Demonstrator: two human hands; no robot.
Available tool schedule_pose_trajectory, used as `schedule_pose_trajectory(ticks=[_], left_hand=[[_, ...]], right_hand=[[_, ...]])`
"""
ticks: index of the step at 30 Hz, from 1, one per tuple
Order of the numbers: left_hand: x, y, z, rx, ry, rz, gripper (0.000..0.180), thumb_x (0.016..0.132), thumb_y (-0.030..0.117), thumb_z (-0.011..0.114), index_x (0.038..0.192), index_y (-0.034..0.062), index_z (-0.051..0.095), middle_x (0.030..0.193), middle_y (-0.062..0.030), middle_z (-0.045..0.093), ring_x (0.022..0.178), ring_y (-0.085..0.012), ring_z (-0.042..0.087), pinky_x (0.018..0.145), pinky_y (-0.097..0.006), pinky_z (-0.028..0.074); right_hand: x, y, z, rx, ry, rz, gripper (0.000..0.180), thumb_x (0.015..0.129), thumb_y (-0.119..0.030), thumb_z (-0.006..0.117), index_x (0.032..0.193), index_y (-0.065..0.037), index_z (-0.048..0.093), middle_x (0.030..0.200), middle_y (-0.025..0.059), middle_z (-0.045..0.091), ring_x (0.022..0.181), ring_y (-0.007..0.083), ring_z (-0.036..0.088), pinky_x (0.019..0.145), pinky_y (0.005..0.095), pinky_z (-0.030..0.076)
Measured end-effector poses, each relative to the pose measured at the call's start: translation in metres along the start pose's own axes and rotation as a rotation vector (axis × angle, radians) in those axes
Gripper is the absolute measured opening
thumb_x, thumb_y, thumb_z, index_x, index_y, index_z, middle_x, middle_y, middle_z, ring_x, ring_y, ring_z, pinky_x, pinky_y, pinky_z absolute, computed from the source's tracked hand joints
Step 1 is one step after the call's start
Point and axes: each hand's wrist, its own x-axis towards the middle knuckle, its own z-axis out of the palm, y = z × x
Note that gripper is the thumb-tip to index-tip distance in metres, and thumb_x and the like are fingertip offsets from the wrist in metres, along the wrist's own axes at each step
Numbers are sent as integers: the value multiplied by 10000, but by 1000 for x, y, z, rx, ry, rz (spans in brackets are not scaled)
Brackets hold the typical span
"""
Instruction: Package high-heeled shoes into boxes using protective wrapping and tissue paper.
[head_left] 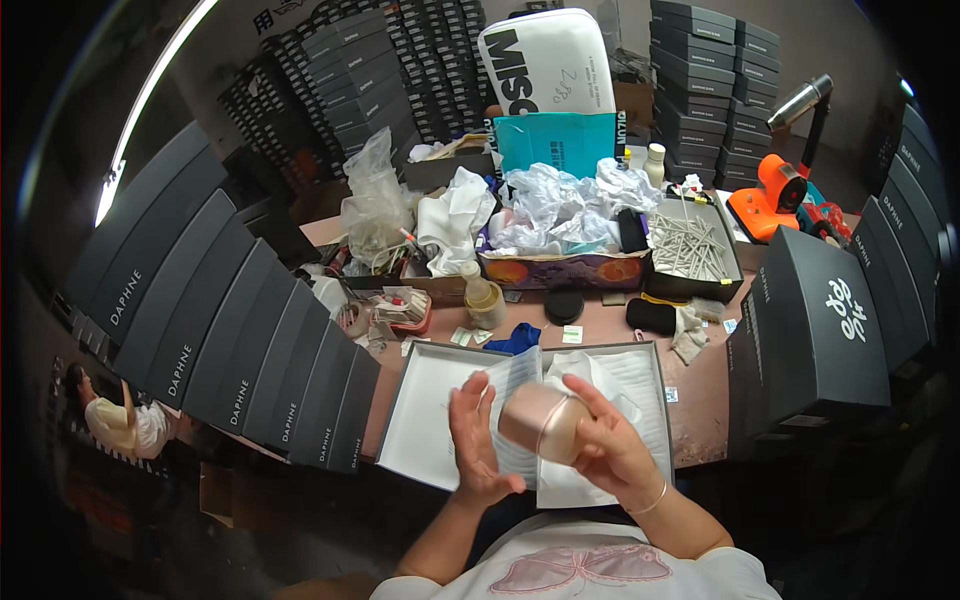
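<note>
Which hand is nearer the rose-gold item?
Right. The right hand holds the rose-gold item at its right side; the left hand is open, just left of it.

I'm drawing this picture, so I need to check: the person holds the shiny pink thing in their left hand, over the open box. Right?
Not quite: the right hand, not the left hand, holds the shiny pink thing over the open box. The head view shows it.

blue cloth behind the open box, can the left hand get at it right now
Probably yes: the left hand is open and looks empty, and the blue cloth lies just past the far edge of the open box. Only the low box wall and some thin wrapping paper seem to lie between.
</note>
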Motion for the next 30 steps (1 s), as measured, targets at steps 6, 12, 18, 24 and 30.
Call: schedule_pose_trajectory(ticks=[6,12,18,24,30], left_hand=[[11,2,-1,-67,-258,51,642,642,460,864,997,3,585,954,-164,657,962,-308,635,967,-519,430],[-2,-15,-6,-87,-160,-66,426,753,357,762,907,14,563,906,-142,659,901,-278,651,914,-479,481],[48,-3,-40,-96,-215,-643,510,811,483,707,891,-1,566,870,-153,659,829,-235,669,773,-363,554],[25,-28,-43,-282,-341,-1170,498,911,505,593,981,11,573,914,-106,650,814,-159,655,730,-306,553],[-21,-20,-41,-232,-112,-1301,449,985,468,484,1030,27,558,937,-49,614,838,-88,594,739,-246,507]], right_hand=[[-18,10,2,-314,-301,-85,712,884,-8,607,1503,-57,258,1475,100,353,1293,204,445,1067,328,356],[-14,11,-4,-538,-225,82,678,918,-28,580,1505,-27,242,1453,79,391,1337,181,352,1103,322,277],[-54,-27,19,-1400,-389,49,669,914,-129,624,1475,-21,277,1258,161,558,1153,311,547,961,387,435],[-41,-13,-20,-1915,-472,-94,519,939,-354,529,1307,10,500,1505,284,183,1397,467,163,1075,615,222],[-5,46,-24,-2042,-428,-38,361,886,-275,523,911,63,645,1549,298,51,1438,471,57,1091,667,121]])
